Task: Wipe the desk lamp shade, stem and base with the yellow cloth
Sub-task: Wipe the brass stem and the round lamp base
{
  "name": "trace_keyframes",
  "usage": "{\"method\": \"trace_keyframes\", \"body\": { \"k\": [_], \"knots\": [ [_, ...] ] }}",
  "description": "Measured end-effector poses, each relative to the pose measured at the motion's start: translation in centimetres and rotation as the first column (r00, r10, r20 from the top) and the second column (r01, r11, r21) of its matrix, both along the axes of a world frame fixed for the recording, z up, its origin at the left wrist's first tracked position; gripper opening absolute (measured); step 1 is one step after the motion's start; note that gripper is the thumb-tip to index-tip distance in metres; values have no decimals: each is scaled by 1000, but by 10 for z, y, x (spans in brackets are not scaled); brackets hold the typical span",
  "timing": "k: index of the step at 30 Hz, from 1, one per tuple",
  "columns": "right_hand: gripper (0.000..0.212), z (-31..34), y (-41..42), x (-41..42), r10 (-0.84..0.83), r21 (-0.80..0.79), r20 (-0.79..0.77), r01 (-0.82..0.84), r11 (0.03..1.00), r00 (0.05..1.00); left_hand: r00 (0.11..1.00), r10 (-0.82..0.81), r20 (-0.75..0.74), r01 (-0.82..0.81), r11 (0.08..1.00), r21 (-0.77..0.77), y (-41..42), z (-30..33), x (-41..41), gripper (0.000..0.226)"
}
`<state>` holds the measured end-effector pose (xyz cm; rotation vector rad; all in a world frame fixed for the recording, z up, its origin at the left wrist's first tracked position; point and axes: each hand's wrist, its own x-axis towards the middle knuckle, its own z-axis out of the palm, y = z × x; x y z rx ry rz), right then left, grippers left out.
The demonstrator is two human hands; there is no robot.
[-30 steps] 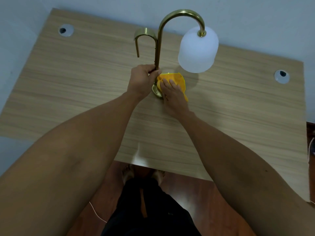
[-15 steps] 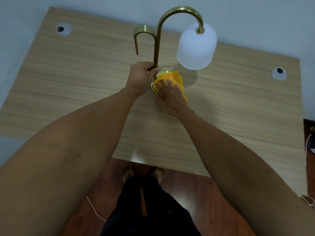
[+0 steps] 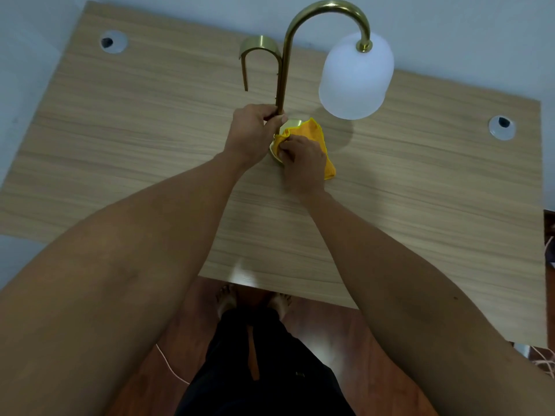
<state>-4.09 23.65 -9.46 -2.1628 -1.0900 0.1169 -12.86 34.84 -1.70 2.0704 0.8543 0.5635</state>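
Observation:
A brass desk lamp stands at the back middle of the wooden desk (image 3: 120, 163). Its curved stem (image 3: 285, 61) arches over to a frosted white shade (image 3: 356, 82) hanging on the right, and a smaller brass hook (image 3: 258, 48) curls off to the left. My left hand (image 3: 250, 136) is closed around the bottom of the stem. My right hand (image 3: 303, 163) presses the yellow cloth (image 3: 312, 136) onto the round brass base (image 3: 289, 124), which is mostly hidden under the cloth and my hands.
Two round cable holes sit in the desk, one at the back left (image 3: 112, 42) and one at the right (image 3: 502, 127). The wall runs right behind the lamp. My feet and a thin cord (image 3: 171, 364) are on the wooden floor below the desk's front edge.
My right hand has slid the cloth toward me and to the left over the base, and its fingers have bunched up. My left hand keeps its hold on the stem.

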Motion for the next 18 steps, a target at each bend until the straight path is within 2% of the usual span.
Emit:
{"method": "trace_keyframes", "body": {
  "k": [7,11,12,14,16,17,18],
  "knots": [
    [24,-8,-7,17,161,-63,197,-152,986,967,1000,-11,-18,11,999,37,-1,-1,0,23],
    [22,1,-7,32,288,-132,206,-265,955,935,999,-36,-39,37,999,29,1,0,-1,24],
    [20,10,-6,34,251,-142,166,-229,963,954,998,-43,-43,44,999,24,3,1,-2,25],
    [19,33,-7,40,40,-175,-3,-40,984,999,997,-54,-49,55,998,18,3,2,-1,27],
    [20,50,-7,44,-182,-118,-264,155,981,947,997,-57,-52,58,998,21,2,2,-1,26],
    [20,53,-7,46,-215,-63,-357,207,976,909,997,-54,-47,55,998,26,1,2,-1,25],
    [20,56,-6,45,-210,-29,-365,215,976,907,998,-52,-39,53,998,31,1,1,-2,24]
  ]
}}
